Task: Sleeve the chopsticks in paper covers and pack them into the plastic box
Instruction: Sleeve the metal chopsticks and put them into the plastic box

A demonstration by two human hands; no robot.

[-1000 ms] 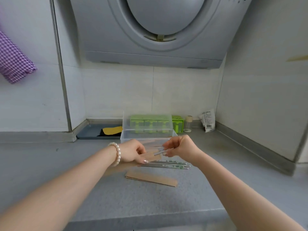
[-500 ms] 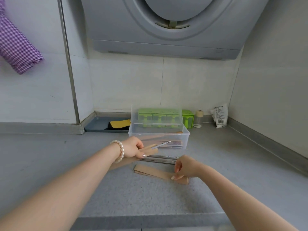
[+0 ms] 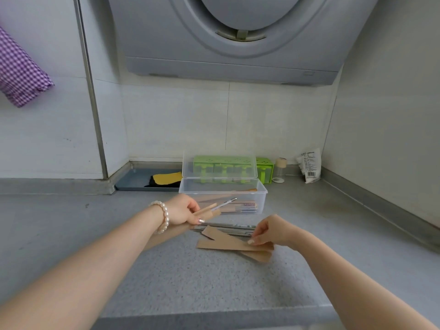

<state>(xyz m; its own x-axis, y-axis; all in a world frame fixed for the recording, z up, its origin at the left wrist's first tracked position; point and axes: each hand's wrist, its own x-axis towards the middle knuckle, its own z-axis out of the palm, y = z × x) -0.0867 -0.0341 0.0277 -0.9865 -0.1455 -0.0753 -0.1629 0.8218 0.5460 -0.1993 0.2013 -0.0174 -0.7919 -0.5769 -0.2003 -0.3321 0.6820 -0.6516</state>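
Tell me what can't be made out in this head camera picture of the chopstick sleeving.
- Number of sleeved chopsticks in the clear plastic box: its hazy walls blur them.
- How far the metal chopstick sits inside the brown paper cover: the left hand, gripping both, hides it.
- Count of loose metal chopsticks on the counter: flat brown paper covers and the right hand, pinching one cover, overlap them.
- Print on the white packet: too small.

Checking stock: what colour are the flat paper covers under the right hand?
Plain kraft brown paper covers; head view.

sleeved chopstick (image 3: 215, 209) tilted | covers (image 3: 228, 242) flat | box (image 3: 260, 197) open
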